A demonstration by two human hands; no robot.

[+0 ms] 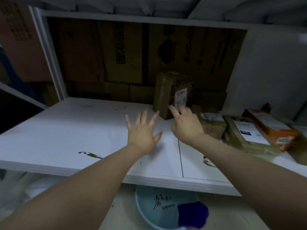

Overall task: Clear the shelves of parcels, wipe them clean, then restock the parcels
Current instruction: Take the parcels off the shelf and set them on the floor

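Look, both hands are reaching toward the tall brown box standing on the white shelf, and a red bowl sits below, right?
Not quite. The head view shows the bowl under the shelf is light blue, not red. The left hand and right hand do reach toward the tall brown box standing on the white shelf.

Free on left of shelf (66,130); blocked at back centre by upright parcel (163,95), at right by flat parcels (249,135).

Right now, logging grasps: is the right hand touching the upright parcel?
Cannot tell: the head view shows fingers of the right hand overlapping the upright parcel, but blur hides contact.
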